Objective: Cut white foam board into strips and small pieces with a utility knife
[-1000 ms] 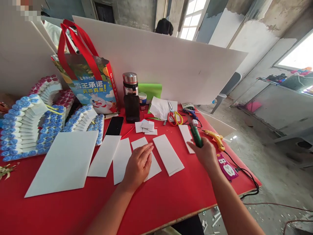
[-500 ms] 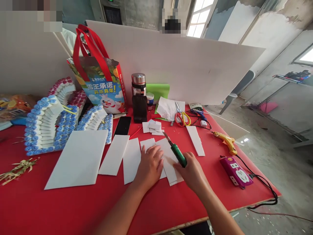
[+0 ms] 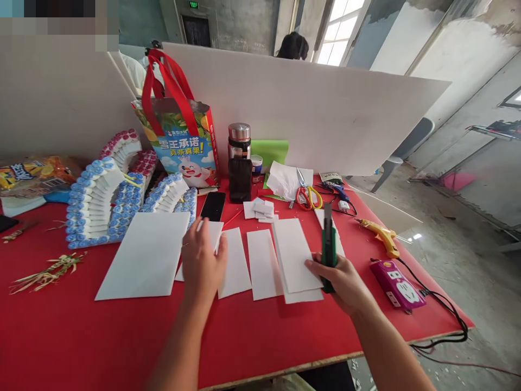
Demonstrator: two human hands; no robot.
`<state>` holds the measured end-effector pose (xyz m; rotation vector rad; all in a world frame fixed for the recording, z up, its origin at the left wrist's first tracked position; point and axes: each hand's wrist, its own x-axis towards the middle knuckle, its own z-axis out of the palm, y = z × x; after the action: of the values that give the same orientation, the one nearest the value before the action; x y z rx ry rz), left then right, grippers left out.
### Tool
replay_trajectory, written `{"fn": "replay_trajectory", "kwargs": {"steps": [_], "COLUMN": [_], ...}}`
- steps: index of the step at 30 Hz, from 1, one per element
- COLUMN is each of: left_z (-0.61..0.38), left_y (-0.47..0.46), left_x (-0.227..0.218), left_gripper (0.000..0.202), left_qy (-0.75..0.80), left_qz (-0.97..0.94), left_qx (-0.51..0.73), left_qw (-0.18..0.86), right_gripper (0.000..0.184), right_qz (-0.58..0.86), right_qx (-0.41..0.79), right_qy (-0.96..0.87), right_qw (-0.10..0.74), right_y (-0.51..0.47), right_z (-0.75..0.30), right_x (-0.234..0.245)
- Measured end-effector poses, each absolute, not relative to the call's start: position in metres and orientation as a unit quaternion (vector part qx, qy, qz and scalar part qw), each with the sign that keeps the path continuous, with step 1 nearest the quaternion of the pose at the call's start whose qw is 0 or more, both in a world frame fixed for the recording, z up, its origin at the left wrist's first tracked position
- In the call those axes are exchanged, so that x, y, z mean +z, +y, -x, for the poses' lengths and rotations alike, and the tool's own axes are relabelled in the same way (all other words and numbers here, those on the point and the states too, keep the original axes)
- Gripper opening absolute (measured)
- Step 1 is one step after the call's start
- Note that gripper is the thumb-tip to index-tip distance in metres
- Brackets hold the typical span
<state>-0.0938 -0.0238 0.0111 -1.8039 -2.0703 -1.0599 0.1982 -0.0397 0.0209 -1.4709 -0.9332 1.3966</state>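
My right hand (image 3: 340,281) grips a green utility knife (image 3: 328,247), blade pointing away from me, at the right edge of a stacked white foam strip (image 3: 295,255). My left hand (image 3: 202,262) lies with fingers spread and flat on another white strip (image 3: 210,234), between a large white sheet (image 3: 145,254) and two more strips (image 3: 235,262) (image 3: 262,263). All of these rest on the red table (image 3: 101,336).
A stack of small white squares (image 3: 260,210), scissors (image 3: 304,191), a black phone (image 3: 213,206), a dark flask (image 3: 239,163), a red-handled bag (image 3: 179,138), blue-capped foam pieces (image 3: 97,201), a yellow glue gun (image 3: 382,236), a pink power strip (image 3: 396,283). White boards stand behind.
My left hand moved left from the middle strip onto the strip beside the large sheet. My right hand came nearer with the knife, now pointing straight away. The stacked strip shifted.
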Motion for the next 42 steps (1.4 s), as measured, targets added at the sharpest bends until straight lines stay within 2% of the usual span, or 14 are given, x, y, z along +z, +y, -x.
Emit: {"fn": "replay_trajectory", "kwargs": {"steps": [3, 6, 9, 13, 17, 20, 24, 28, 32, 34, 39, 42], "left_z": [0.121, 0.129, 0.128, 0.128, 0.122, 0.102, 0.078, 0.083, 0.086, 0.081, 0.069, 0.058], "left_y": [-0.034, -0.043, -0.042, -0.040, -0.052, -0.062, -0.066, -0.064, -0.065, -0.067, -0.071, -0.069], "left_x": [0.007, 0.001, 0.001, 0.012, 0.021, 0.018, 0.006, 0.005, 0.013, 0.014, 0.008, 0.006], "left_gripper": [0.065, 0.072, 0.072, 0.080, 0.084, 0.085, 0.081, 0.081, 0.049, 0.043, 0.052, 0.054], "left_qy": [-0.775, -0.788, -0.786, -0.798, -0.814, -0.768, -0.744, -0.748, -0.712, -0.678, -0.619, -0.600], "left_qz": [0.602, 0.606, 0.610, 0.588, 0.543, 0.587, 0.595, 0.540, 0.468, 0.426, 0.336, 0.294], "left_qx": [-0.167, -0.073, -0.075, -0.126, -0.195, -0.215, -0.254, -0.295, -0.347, -0.394, -0.473, -0.484], "left_qw": [0.089, 0.080, 0.070, 0.036, -0.068, -0.138, -0.167, -0.247, -0.393, -0.451, -0.529, -0.565], "right_gripper": [0.038, 0.032, 0.029, 0.026, 0.026, 0.024, 0.020, 0.018, 0.020, 0.026, 0.041, 0.045], "right_qz": [0.604, 0.661, 0.683, 0.685, 0.680, 0.672, 0.642, 0.626, 0.638, 0.636, 0.591, 0.577], "right_qx": [0.549, 0.469, 0.423, 0.393, 0.402, 0.415, 0.436, 0.439, 0.437, 0.465, 0.552, 0.564], "right_qy": [-0.415, -0.479, -0.521, -0.550, -0.552, -0.554, -0.563, -0.562, -0.520, -0.474, -0.298, -0.254], "right_qw": [0.402, 0.338, 0.289, 0.272, 0.268, 0.266, 0.284, 0.315, 0.364, 0.393, 0.507, 0.533], "right_y": [-0.036, -0.034, -0.033, -0.034, -0.035, -0.038, -0.046, -0.057, -0.061, -0.061, -0.056, -0.054], "right_z": [-0.174, -0.159, -0.155, -0.157, -0.155, -0.150, -0.140, -0.135, -0.136, -0.140, -0.169, -0.177], "right_x": [0.016, 0.006, 0.000, -0.002, -0.003, -0.002, 0.003, 0.007, 0.003, 0.000, 0.008, 0.019]}}
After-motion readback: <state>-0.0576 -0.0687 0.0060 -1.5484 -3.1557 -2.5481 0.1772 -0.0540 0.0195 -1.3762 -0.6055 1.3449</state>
